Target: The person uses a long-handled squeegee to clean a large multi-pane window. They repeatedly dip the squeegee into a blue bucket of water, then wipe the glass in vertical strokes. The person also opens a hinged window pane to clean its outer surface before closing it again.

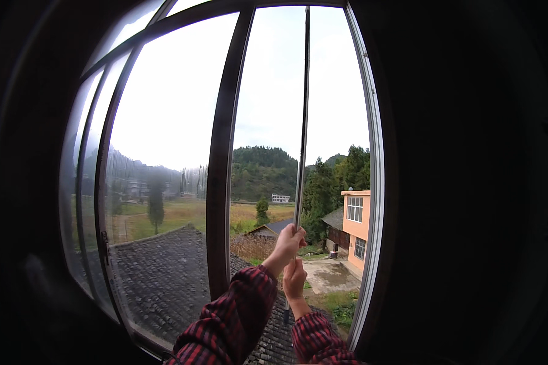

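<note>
A long thin metal pole (301, 158) stands almost upright in the window opening, its top leaning slightly right. Its upper part looks dark against the sky, and its top reaches the upper edge of the opening. My left hand (288, 246) is closed around the pole, higher up. Just below it, my right hand (295, 278) is closed around the same pole. Under my hands, the pole's lower end, with a dark tip, shows between my two forearms. Both arms wear red and black checked sleeves and reach out towards the opening.
A dark upright window frame (220, 158) borders the opening on the left, beside a streaked glass pane (158, 182). A pale metal track (376, 152) edges the right. Outside are a tiled roof (164, 274), a concrete yard (329, 275) and an orange building (356, 228).
</note>
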Available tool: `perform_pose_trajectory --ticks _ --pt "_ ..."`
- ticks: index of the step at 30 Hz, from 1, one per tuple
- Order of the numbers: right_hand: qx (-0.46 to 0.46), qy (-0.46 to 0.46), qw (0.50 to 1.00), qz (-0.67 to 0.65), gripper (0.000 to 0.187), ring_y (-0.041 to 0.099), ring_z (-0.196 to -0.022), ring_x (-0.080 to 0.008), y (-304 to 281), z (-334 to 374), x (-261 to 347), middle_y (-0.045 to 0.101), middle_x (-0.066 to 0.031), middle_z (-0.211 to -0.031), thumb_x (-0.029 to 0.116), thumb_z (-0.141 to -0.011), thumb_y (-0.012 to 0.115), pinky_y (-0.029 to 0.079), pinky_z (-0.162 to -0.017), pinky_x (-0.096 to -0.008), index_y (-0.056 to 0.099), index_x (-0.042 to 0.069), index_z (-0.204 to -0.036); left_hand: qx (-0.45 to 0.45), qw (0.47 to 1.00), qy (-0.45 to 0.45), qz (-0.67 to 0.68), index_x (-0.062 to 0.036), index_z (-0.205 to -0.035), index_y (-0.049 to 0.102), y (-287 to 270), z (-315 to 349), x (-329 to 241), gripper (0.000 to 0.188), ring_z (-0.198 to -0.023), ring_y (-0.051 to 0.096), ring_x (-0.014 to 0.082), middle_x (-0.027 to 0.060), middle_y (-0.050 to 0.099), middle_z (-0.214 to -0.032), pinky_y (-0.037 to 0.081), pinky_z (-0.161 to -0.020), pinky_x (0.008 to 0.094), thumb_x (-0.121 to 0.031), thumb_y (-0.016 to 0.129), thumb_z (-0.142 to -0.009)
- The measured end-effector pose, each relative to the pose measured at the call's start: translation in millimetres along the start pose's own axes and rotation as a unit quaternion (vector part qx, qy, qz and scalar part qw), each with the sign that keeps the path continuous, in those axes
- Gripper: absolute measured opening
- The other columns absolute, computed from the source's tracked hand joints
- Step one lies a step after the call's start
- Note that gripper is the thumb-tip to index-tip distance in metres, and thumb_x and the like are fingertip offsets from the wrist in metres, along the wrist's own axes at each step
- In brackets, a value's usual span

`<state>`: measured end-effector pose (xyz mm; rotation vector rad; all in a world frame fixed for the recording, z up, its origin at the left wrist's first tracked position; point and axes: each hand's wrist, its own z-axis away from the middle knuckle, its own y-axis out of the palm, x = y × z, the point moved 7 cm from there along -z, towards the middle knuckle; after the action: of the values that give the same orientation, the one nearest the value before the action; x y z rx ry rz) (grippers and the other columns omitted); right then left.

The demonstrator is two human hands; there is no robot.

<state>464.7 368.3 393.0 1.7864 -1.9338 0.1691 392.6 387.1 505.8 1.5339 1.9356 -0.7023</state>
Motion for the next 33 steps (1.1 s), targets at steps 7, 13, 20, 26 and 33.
perform_pose_trajectory --ticks 7,13,20,26,33 --pt "0.06 0.065 0.989 -0.117 0.028 0.067 -0.087 -0.0247 76.6 -99.8 0.3 0.069 -0.0151 -0.093 0.024 -0.105 0.052 0.05 -0.077 -0.0393 0.06 0.0 -0.118 -0.106 0.984 0.044 -0.133 -0.0021 -0.097 0.064 -45.6 -109.6 -36.8 0.031 -0.071 0.068 0.0219 0.0088 0.069 -0.075 0.053 -0.068 0.0376 -0.033 0.067 -0.097" --pt "-0.034 -0.039 0.997 -0.055 0.025 0.064 -0.072 -0.0191 99.6 -228.2 50.1 0.068 -0.0108 -0.086 0.027 -0.103 0.057 0.049 -0.063 -0.0374 0.06 0.003 -0.096 -0.254 0.925 0.07 -0.275 -0.0011 -0.133 0.051 -54.4 -120.6 -107.6 0.062 -0.127 0.051 0.0372 0.0222 0.055 -0.13 0.043 -0.105 0.0457 -0.048 0.066 -0.095" --pt "-0.143 -0.039 0.988 -0.04 0.043 0.066 -0.071 -0.0456 86.2 -221.4 29.3 0.066 -0.023 -0.075 0.043 -0.102 0.055 0.048 -0.059 -0.051 0.064 0.003 -0.086 -0.207 0.958 0.113 -0.161 0.0052 -0.138 0.047 -52.8 -131.4 -111.6 0.07 -0.109 0.058 0.0278 0.0165 0.059 -0.118 0.048 -0.095 0.0392 -0.049 0.065 -0.097" --pt "-0.145 0.007 0.989 -0.016 0.034 0.056 -0.053 -0.0328 70.0 -77.3 -52.7 0.052 -0.0159 -0.059 0.031 -0.101 0.062 0.041 -0.051 -0.0423 0.057 0.004 -0.08 -0.065 0.995 0.074 0.001 -0.0003 -0.128 0.056 -38.9 -145.6 -77.0 0.052 -0.076 0.054 0.0111 0.0004 0.059 -0.086 0.044 -0.067 0.0281 -0.043 0.065 -0.1" --pt "-0.09 0.038 0.995 0.031 0.033 0.054 -0.053 -0.037 54.9 24.8 -131.1 0.049 -0.0162 -0.058 0.028 -0.102 0.058 0.04 -0.051 -0.0451 0.05 0.005 -0.08 -0.043 0.998 0.036 -0.04 -0.0041 -0.084 0.066 -25.8 -93.3 11.9 0.038 -0.062 0.041 0.0042 -0.0084 0.05 -0.065 0.034 -0.053 0.0279 -0.04 0.068 -0.097"
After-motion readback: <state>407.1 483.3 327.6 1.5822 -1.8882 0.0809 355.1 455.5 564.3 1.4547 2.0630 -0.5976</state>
